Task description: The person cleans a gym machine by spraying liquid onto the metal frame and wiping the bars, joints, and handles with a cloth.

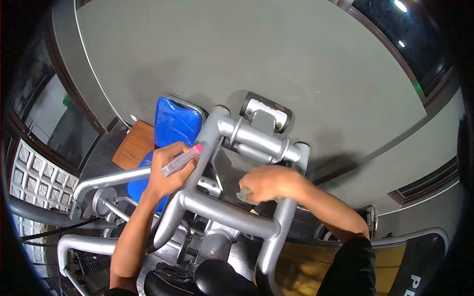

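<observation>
My left hand (170, 167) is closed around a small clear bottle with a pink cap (181, 161), beside the left upright of a silver tubular exercise machine frame (232, 213). The bottle slants, its pink end up and to the right. A greyish cloth (244, 195) is bunched in my right hand (274, 183), its edge showing under the curled fingers. That hand is at the right upright of the frame, above the lower crossbar. Farther up, a thick silver crosstube (254, 138) joins the two uprights.
A black and silver roller-like pad (266, 112) stands out behind the top crosstube. To the left are a chair with a blue seat back (177, 121) and a brown wooden board (134, 143). A black padded seat (173, 281) lies below. A grey wall (247, 49) rises behind.
</observation>
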Demonstrator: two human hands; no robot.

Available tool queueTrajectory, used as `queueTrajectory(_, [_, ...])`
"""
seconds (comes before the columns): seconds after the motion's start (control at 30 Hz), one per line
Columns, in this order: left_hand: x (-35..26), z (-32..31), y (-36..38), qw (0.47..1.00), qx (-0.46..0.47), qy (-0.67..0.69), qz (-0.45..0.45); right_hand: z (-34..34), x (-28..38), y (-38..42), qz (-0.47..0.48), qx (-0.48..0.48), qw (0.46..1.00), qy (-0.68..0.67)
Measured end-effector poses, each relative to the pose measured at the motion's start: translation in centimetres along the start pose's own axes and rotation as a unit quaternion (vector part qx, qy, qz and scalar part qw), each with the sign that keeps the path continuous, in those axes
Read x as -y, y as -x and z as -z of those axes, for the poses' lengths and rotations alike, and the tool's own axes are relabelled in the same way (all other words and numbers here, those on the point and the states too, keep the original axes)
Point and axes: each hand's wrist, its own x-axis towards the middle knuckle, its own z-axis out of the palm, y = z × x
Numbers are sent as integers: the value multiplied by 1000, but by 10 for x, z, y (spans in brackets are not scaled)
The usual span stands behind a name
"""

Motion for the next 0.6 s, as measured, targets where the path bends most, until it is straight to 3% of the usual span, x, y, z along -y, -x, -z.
queueTrajectory(0.07, [2, 1, 1, 1000, -8, 7, 10, 10, -6, 10, 74, -149, 983, -79])
queueTrajectory(0.13, [2, 3, 0, 1000, -5, -4, 22, 20, -5, 8, 102, -336, 930, -109])
queueTrajectory(0.23, [2, 3, 1, 998, -11, 25, 55, 40, 3, -13, 30, -512, 855, -81])
queueTrajectory(0.43, [6, 1, 1, 995, -10, 57, 85, 53, 17, -95, -126, -566, 814, 38])
queueTrajectory(0.6, [7, 1, -1, 995, -33, 72, 68, 70, 22, -120, -166, -602, 775, 94])
